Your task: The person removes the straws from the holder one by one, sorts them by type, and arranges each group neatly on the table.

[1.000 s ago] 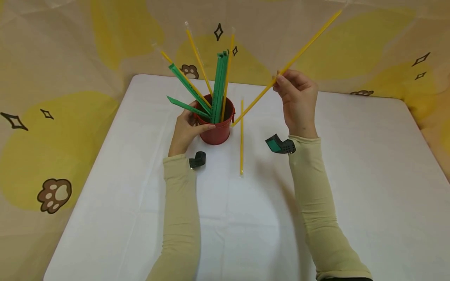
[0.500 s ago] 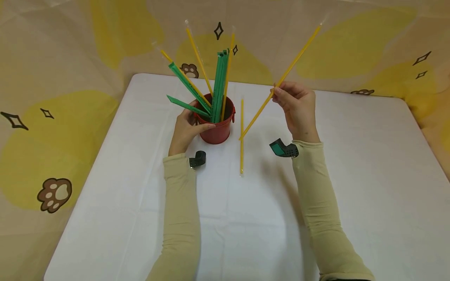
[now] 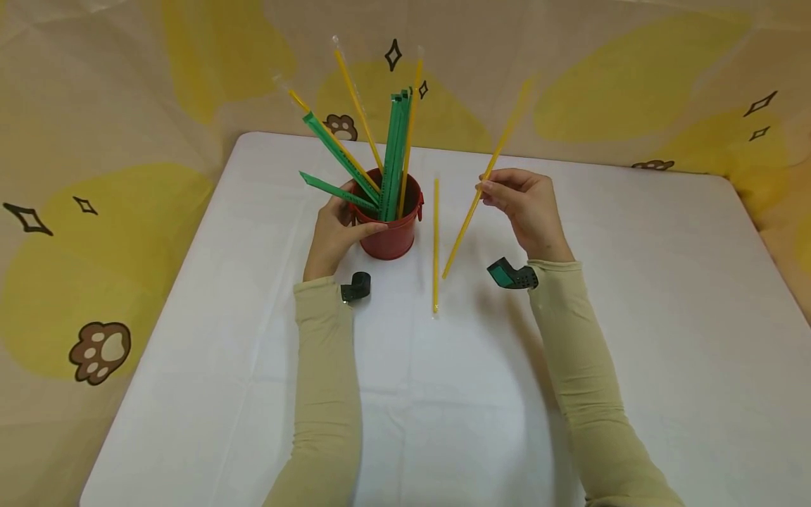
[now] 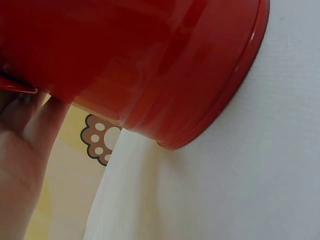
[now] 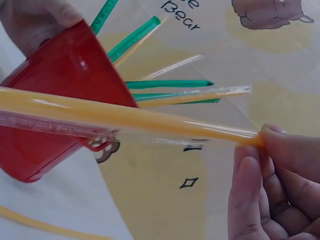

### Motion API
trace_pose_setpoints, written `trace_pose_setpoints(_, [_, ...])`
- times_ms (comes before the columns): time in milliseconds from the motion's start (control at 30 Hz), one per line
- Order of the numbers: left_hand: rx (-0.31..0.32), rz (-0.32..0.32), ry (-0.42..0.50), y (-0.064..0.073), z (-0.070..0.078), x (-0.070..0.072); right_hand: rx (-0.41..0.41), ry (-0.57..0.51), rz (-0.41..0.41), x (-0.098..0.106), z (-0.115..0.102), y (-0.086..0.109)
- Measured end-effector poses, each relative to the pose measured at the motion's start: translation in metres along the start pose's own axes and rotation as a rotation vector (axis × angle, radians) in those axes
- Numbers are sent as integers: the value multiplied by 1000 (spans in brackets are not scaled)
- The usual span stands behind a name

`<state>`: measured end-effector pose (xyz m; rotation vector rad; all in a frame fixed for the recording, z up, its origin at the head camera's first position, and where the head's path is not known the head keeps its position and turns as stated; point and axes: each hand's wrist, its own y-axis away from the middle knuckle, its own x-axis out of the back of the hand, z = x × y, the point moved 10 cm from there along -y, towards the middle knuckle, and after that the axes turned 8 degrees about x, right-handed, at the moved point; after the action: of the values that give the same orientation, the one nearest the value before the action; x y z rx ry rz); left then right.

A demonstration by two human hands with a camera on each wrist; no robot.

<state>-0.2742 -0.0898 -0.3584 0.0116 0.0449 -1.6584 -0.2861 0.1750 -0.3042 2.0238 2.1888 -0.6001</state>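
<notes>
Grips the red bucket (image 3: 388,243) on the table's far part with the left hand (image 3: 333,236) and, right of the lying straw (image 3: 436,246), pinches a slanted yellow straw (image 5: 125,114) with the right hand (image 3: 531,211).

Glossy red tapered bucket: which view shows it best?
Head: the glossy red tapered bucket shows from open rim to base, partly covered by the left hand. Left wrist: cropped close-up of wall and base edge, no contents visible. Right wrist: side wall, crossed by a long yellow clear-wrapped straw.
</notes>
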Motion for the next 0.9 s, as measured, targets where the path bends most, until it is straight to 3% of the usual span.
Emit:
trace_pose_setpoints(400, [11, 1, -24, 1, 0, 0, -182, 155, -32, 8, 46, 2])
trace_pose_setpoints(667, [17, 1, -9, 1, 0, 0, -270, 181, -23, 15, 72, 2])
trace_pose_setpoints(900, [1, -5, -9, 0, 0, 0, -402, 234, -51, 18, 105, 8])
